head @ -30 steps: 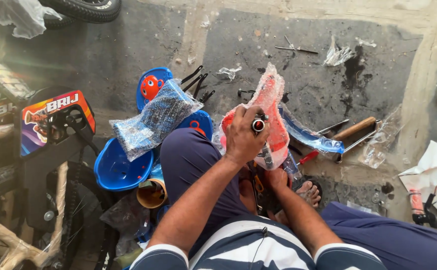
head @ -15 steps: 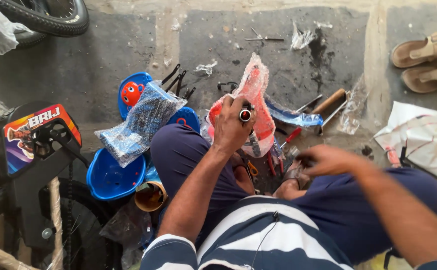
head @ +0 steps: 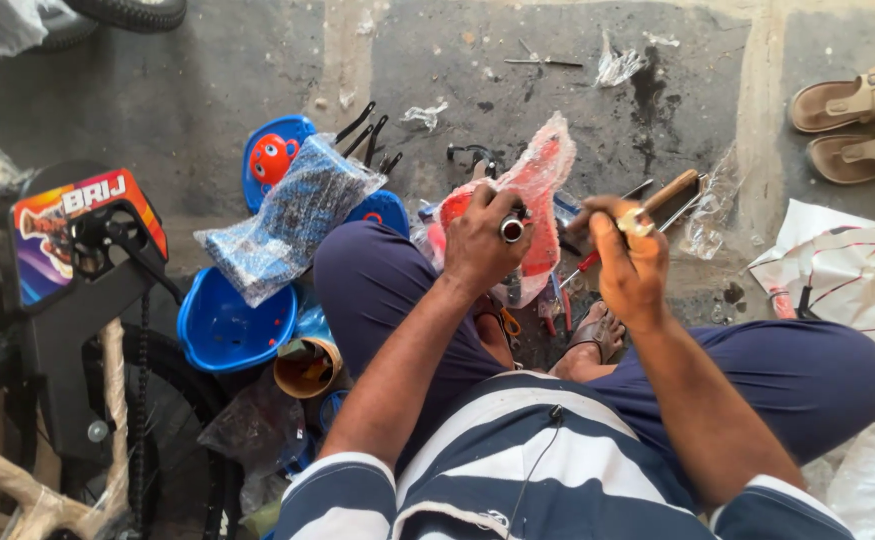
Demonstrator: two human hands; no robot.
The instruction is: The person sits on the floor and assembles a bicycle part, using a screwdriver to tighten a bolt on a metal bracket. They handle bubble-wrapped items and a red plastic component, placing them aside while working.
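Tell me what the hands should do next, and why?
Probably bring the right hand, gripping a wooden-handled tool, across to the short metal tube that the left hand holds upright over the red plastic-wrapped part; tool and tube sit apart.

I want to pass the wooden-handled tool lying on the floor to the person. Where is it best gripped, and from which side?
Grip the wooden-handled tool by its brown handle, coming from above at its upper right end. The handle is thick, rounded and lies bare on the floor there, while the lower left end is hidden behind the right hand, so that side is blocked.
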